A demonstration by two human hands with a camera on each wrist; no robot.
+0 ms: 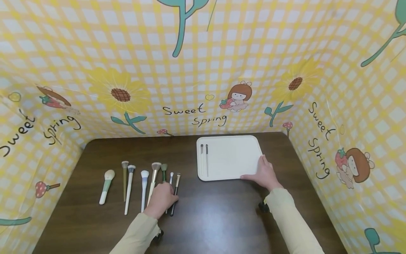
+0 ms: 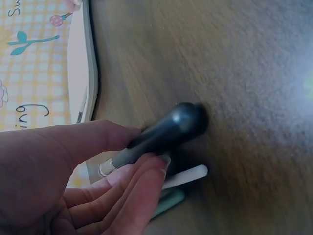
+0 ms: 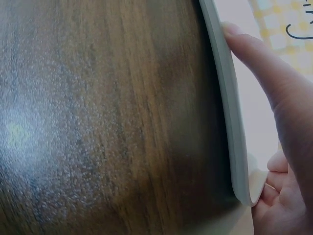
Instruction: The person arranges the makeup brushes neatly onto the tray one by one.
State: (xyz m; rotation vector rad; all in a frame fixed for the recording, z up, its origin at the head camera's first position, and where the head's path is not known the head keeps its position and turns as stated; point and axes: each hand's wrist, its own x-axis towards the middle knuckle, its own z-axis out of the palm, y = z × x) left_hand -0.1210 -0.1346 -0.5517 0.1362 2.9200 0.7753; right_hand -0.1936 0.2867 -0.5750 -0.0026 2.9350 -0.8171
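My left hand pinches the black handle of a slim makeup brush between thumb and fingers, at the right end of a row of brushes. In the left wrist view, the rounded handle end points away from the hand. Close beside it lie a small white-handled brush and a green-handled brush, partly hidden by the fingers. My right hand grips the near right corner of a white tray, thumb on the front rim and fingers around the side. Two thin brushes lie upright in the tray's left part.
Left of the hand, several makeup brushes lie side by side: a fluffy one with a green and white handle, an olive one, white-handled ones. Patterned yellow checked cloth walls the brown table at the back and sides.
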